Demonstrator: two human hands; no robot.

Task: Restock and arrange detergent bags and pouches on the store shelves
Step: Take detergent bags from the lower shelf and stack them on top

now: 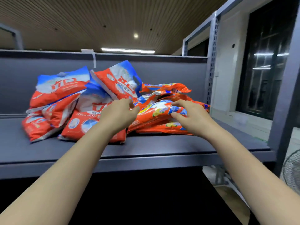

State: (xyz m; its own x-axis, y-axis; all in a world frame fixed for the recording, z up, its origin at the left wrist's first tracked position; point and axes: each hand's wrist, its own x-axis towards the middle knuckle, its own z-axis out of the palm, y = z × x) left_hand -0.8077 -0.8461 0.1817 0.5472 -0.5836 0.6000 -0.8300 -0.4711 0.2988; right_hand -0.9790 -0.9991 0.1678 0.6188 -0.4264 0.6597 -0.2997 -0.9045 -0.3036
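Grey metal shelf [162,146] runs across the head view, with a grey back panel [170,73] behind it and a slatted ceiling with a lit strip light [128,50] above. Right side has a perforated upright post [211,62] and a dark window [267,59]; part of a fan grille [292,169] shows at lower right. On the shelf left of centre sits a loose heap of red, white and blue detergent bags [60,101], some leaning on the back panel, one with a cut-out handle tilted up at the top of the heap. Just right of it, touching, lies a flatter stack of orange detergent pouches [155,114], crumpled, lying on their sides. Both bare arms reach in from below. Left hand [119,113] is at the seam between the two piles, fingers curled loosely over the left edge of the top orange pouch; firm grip or only touching, cannot tell. Right hand [190,113] grasps the right end of the same top pouch, thumb under its edge and fingers curled over it. A white tag [90,54] hangs from the back panel's top rim.
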